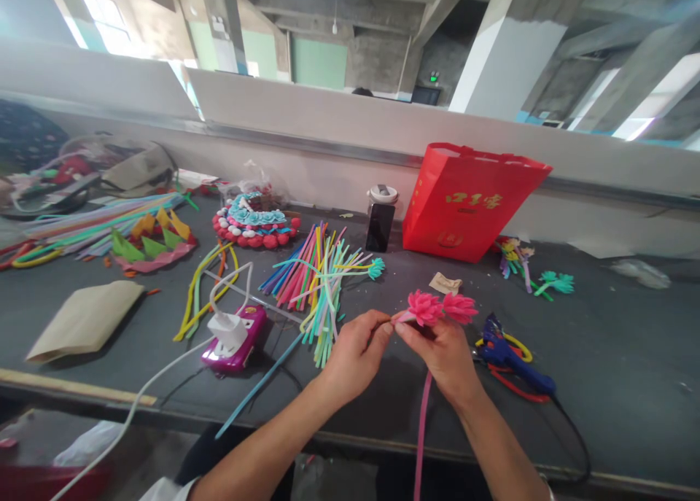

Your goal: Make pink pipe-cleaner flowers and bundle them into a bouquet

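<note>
Above the table's front part, my two hands meet at the fingertips. My right hand [444,359] is closed around two pink flowers [425,308] with many-petalled heads, which stick up over its fingers. A long pink strip [421,432] hangs below that hand, past the table edge. With thumb and forefinger pinched, my left hand [356,355] grips the thin end of the flower stem; the exact tip is hidden by the fingers. A blue glue gun [517,366] lies right of my right hand, and a bundle of coloured sticks [325,286] lies beyond my left hand.
A red paper bag [473,206] and a dark phone [379,227] leaning on a cup stand at the back. A purple power socket [235,340] with a white plug sits left. Turquoise flowers [556,282], a beaded blue-red piece [256,220] and a folded paper [87,319] lie around.
</note>
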Demonstrator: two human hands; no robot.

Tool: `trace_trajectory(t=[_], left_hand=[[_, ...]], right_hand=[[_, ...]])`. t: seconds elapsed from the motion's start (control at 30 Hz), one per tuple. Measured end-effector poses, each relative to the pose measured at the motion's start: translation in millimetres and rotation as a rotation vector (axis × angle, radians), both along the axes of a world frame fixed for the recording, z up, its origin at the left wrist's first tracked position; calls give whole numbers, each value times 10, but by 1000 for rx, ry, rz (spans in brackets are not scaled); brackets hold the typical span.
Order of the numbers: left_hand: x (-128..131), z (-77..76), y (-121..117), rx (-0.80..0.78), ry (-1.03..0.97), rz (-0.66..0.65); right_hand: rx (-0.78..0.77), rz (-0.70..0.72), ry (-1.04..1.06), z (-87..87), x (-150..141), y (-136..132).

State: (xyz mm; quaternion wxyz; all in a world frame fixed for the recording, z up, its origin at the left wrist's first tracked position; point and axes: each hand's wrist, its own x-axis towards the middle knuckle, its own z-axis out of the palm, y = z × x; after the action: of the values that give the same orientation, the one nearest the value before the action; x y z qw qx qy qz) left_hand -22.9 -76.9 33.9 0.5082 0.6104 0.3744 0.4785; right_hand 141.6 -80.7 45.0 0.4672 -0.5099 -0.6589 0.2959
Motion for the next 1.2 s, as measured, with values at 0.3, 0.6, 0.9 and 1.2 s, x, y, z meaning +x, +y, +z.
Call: trace_trajectory(t=[0.3, 0.6, 0.9, 1.2], left_hand=[[-45, -102, 13, 472, 436, 90], [-12, -144, 30, 580, 477, 169], [12, 7, -2, -380, -405, -120], [-59, -8, 29, -740, -775, -541]], right_hand=[[-91, -86, 124, -37, -90, -23], [-152, -99, 241, 14, -170, -56], [-111, 29, 187, 24, -125, -72], [-57, 137, 232, 49, -62, -93]])
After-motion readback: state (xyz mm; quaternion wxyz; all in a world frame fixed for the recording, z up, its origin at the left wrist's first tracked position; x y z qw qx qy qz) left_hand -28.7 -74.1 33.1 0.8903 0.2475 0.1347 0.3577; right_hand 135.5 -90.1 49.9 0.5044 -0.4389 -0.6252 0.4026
